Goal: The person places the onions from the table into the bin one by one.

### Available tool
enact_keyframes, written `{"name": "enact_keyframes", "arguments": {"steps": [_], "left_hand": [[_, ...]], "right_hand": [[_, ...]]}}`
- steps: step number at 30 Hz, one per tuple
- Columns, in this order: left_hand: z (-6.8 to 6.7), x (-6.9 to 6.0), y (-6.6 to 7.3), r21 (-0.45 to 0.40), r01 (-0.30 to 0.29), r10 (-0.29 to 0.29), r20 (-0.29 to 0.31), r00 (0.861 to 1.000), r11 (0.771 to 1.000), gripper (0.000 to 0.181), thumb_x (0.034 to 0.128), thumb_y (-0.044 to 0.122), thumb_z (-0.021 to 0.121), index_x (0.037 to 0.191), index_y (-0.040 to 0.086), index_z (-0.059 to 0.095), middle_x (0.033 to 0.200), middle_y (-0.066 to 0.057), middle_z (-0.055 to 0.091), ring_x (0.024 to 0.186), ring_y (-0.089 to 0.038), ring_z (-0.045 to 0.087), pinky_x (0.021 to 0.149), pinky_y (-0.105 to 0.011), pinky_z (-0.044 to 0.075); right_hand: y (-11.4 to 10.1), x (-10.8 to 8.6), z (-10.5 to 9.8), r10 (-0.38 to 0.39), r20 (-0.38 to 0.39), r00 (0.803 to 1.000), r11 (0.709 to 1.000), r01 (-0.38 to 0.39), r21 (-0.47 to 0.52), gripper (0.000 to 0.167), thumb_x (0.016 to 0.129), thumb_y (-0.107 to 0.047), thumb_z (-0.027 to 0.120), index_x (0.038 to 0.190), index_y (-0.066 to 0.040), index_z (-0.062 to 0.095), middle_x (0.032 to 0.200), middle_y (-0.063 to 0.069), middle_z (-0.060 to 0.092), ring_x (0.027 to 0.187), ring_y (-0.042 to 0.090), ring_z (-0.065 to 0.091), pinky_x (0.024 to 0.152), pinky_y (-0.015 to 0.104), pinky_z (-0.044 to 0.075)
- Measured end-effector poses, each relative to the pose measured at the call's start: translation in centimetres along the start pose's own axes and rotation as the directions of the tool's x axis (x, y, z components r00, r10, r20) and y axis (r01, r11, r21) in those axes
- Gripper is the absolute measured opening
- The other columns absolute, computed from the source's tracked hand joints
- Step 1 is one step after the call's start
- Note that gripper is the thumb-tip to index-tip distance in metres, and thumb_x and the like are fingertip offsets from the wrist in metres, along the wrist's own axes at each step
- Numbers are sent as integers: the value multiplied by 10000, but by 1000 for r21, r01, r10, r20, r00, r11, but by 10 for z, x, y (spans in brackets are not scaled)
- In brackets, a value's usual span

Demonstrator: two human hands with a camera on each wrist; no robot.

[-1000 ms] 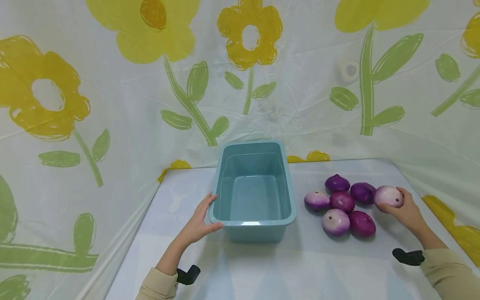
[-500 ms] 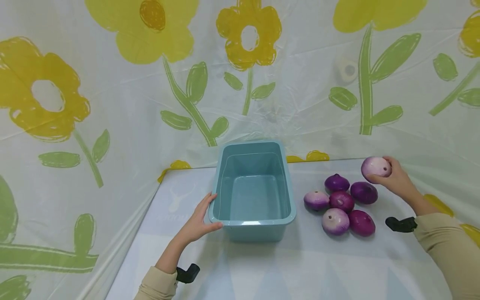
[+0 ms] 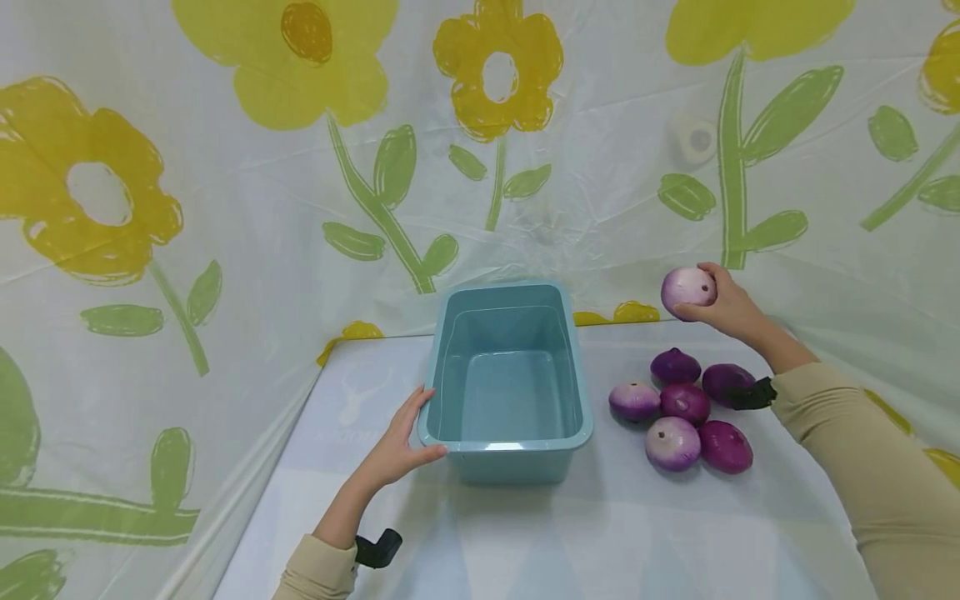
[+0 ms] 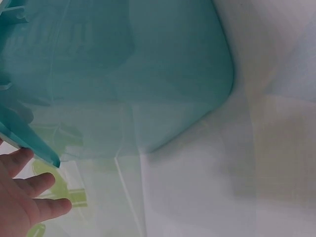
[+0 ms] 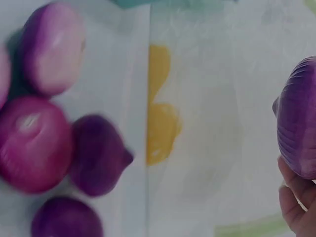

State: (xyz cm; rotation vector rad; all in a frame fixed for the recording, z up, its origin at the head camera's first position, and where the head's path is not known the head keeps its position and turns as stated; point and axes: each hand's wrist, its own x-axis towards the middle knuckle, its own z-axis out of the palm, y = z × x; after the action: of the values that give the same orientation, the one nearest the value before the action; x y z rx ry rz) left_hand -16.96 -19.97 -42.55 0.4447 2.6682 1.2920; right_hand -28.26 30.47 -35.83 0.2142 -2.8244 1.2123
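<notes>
My right hand [image 3: 731,310] holds a pale purple-and-white onion [image 3: 688,293] in the air behind the pile, fingers and thumb around its side. Its ridged purple side faces the right wrist view, where the onion [image 5: 298,118] is cut off by the frame edge. On the table several red onions sit close together, among them a whitish onion [image 3: 672,443], a magenta onion [image 3: 725,447] and a dark purple onion [image 3: 675,367]. My left hand [image 3: 393,442] rests against the near left corner of a blue-green plastic bin [image 3: 510,446]; in the left wrist view its visible fingers [image 4: 37,185] are straight and spread.
The bin stands mid-table, left of the onions, its open top facing up with bare floor inside. Behind the white table [image 3: 525,542] hangs a flower-printed cloth [image 3: 600,167], which also drapes along both sides. My right forearm passes over the table's right side.
My right hand has lifted the onion from the right end of the pile and carried it up and leftward, behind the other onions. The left hand and bin stay put.
</notes>
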Motion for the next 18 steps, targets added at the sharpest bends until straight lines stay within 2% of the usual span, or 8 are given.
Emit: {"name": "enact_keyframes", "arguments": {"steps": [8, 18], "left_hand": [[1, -1, -1, -20, -11, 11, 0, 1000, 1000, 835, 778, 302, 687, 1448, 166, 207, 1533, -111, 63, 1380, -358, 120, 1005, -604, 276], [2, 0, -2, -36, 7, -7, -4, 1000, 999, 840, 785, 303, 685, 1453, 166, 194, 1534, -119, 52, 1380, -367, 117, 1007, -595, 281]], "right_hand": [[-39, 20, 20, -36, 90, 995, 999, 33, 38, 839, 847, -344, 616, 1419, 3, 111, 1351, 318, 302, 1173, 451, 376, 954, 604, 332], [-77, 41, 59, -112, 172, 979, 991, 97, 95, 773, 830, -343, 633, 1401, -47, 206, 1326, 230, 386, 1144, 376, 429, 940, 557, 385]]}}
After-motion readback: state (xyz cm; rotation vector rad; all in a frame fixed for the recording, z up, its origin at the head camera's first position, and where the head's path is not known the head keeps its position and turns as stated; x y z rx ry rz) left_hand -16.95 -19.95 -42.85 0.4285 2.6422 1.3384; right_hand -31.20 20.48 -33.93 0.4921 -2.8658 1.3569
